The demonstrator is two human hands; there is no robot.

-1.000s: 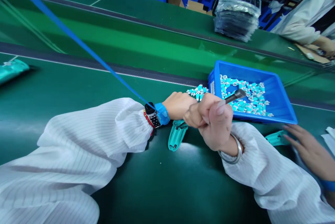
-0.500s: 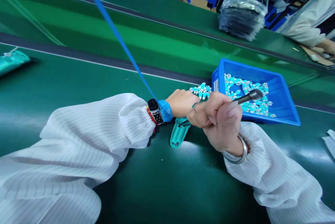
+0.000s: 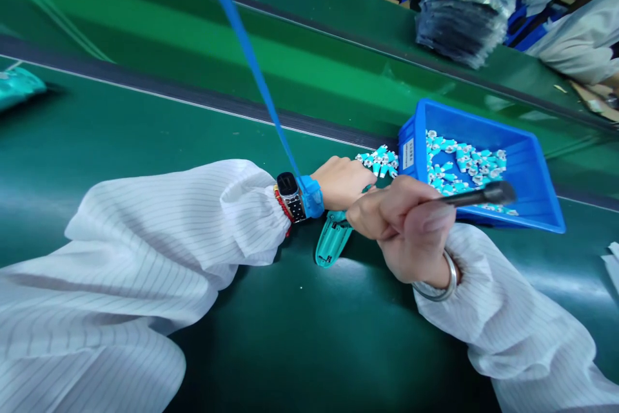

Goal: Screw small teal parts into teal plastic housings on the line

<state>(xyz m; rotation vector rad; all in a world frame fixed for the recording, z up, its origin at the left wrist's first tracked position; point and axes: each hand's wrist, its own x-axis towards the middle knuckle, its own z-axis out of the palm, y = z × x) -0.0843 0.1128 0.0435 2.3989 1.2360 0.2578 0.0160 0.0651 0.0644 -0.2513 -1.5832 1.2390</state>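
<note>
My right hand (image 3: 403, 223) is closed round a slim dark metal tool (image 3: 476, 196). The tool's blunt rounded end sticks out to the right, over the blue bin; its other end is hidden by my fingers. Close beside it, my left hand (image 3: 342, 182) curls over the upper end of a teal plastic shell (image 3: 333, 240), its fingertips largely covered. The shell is long and hollow, rounded at its near end, and lies on the green work surface with its inside facing up. A blue strap (image 3: 254, 65) runs from my left wrist up out of view.
Small teal-and-white parts (image 3: 380, 160) lie heaped just beyond my hands. More of them fill part of a tilted blue bin (image 3: 549, 187). Across the green belt stand bagged black trays (image 3: 467, 13), and another person's sleeve (image 3: 580, 39) shows at the right. A teal package (image 3: 19, 86) lies far left.
The view has shifted slightly. The tool's exposed end now reaches farther right and looks closer to the camera. Both hands stay together at the shell.
</note>
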